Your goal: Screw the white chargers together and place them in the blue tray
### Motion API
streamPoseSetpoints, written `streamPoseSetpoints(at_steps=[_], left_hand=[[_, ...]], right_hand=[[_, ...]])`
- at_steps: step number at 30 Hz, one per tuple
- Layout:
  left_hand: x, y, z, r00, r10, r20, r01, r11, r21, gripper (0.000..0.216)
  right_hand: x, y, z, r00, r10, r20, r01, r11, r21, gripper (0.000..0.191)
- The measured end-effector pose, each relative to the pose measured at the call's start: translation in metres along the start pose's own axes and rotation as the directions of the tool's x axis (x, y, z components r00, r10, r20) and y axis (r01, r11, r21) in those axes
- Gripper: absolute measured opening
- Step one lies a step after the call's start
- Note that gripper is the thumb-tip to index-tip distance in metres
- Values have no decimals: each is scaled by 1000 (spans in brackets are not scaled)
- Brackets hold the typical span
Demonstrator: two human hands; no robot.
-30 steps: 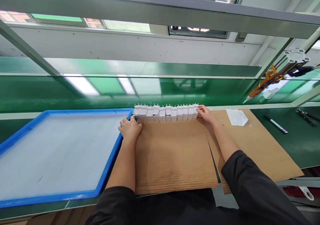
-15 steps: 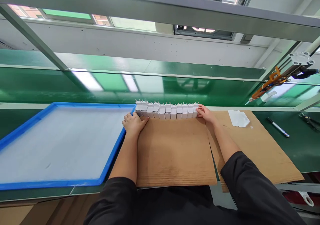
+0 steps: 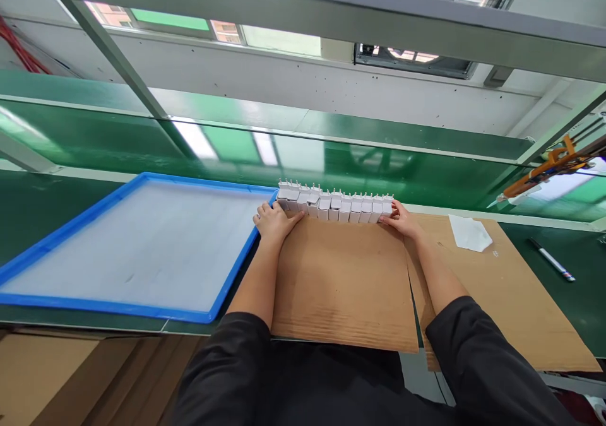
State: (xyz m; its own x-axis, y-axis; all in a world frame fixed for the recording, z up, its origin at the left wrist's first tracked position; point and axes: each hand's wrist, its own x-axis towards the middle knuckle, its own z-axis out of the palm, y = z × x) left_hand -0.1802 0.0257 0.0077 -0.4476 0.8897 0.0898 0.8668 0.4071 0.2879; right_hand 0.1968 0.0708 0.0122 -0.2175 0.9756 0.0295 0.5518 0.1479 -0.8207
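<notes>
A row of several white plug adapters (image 3: 336,205) stands prongs up along the far edge of a brown cardboard sheet (image 3: 343,281). My left hand (image 3: 273,220) presses against the row's left end with fingers curled. My right hand (image 3: 402,219) presses against the right end, fingers together. The row is squeezed between both hands. A blue-rimmed tray (image 3: 45,247) with a pale lining lies just left of my left hand.
A second cardboard sheet (image 3: 502,287) lies to the right with a white scrap of paper (image 3: 468,233) on it. A marker pen (image 3: 552,259) lies on the green bench. An orange tool (image 3: 544,170) hangs at the far right. A green conveyor runs behind.
The view has swung to the left and the row with both hands now sits further right in the picture. Both hands stay pressed on the ends of the row.
</notes>
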Motion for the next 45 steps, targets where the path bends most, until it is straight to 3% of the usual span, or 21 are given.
streamPoseSetpoints(at_steps=[3,6,8,10,12,13,16,20,27,29,30,32,33,35,36,40,45], left_hand=[[-5,1,-15,1000,18,24,-18,1000,21,78],[-15,8,-33,999,52,-18,-52,999,2,48],[-21,16,-36,983,171,61,-163,979,-120,34],[-27,27,-29,916,360,175,-292,901,-321,29],[-30,37,-15,840,504,202,-367,802,-472,25],[-31,41,-6,826,531,191,-381,774,-507,24],[-31,49,13,843,519,139,-385,764,-518,23],[-30,50,19,858,504,100,-396,773,-495,22],[-38,52,6,760,633,146,-541,742,-397,24],[-36,48,-5,795,594,123,-513,766,-387,25],[-34,44,-12,835,545,80,-480,792,-378,28],[-26,33,-25,924,371,-92,-378,854,-357,33],[-21,26,-30,947,257,-191,-311,884,-350,33],[-11,14,-34,950,59,-306,-169,922,-347,32],[-6,9,-32,953,5,-301,-113,932,-344,36],[8,-1,-13,991,21,-135,-61,951,-302,61],[13,-4,3,986,101,-134,-142,925,-351,61]], right_hand=[[0,0,0,1000,-27,0,27,1000,9,73],[-1,0,-1,999,-34,-1,34,999,13,71],[-1,-1,-1,999,-35,-3,35,999,11,71],[-1,-1,-1,999,-44,3,44,999,15,69],[-1,0,-2,999,-48,5,47,999,14,69],[0,1,-2,999,-41,3,41,999,10,70],[0,2,-3,999,-28,26,27,1000,9,74],[0,4,-5,996,-52,77,48,998,45,71],[0,6,-14,995,5,97,-20,987,161,86],[1,6,-15,995,9,100,-24,988,154,86],[2,6,-15,995,9,99,-23,990,141,85],[3,7,-15,996,5,91,-15,994,109,83],[3,8,-14,996,1,88,-9,996,90,82],[4,8,-13,996,-3,87,-1,999,49,78],[4,9,-12,996,-3,88,0,999,32,77],[4,7,-11,997,-1,83,0,1000,16,75],[2,0,-11,998,28,64,-26,999,-36,75]])
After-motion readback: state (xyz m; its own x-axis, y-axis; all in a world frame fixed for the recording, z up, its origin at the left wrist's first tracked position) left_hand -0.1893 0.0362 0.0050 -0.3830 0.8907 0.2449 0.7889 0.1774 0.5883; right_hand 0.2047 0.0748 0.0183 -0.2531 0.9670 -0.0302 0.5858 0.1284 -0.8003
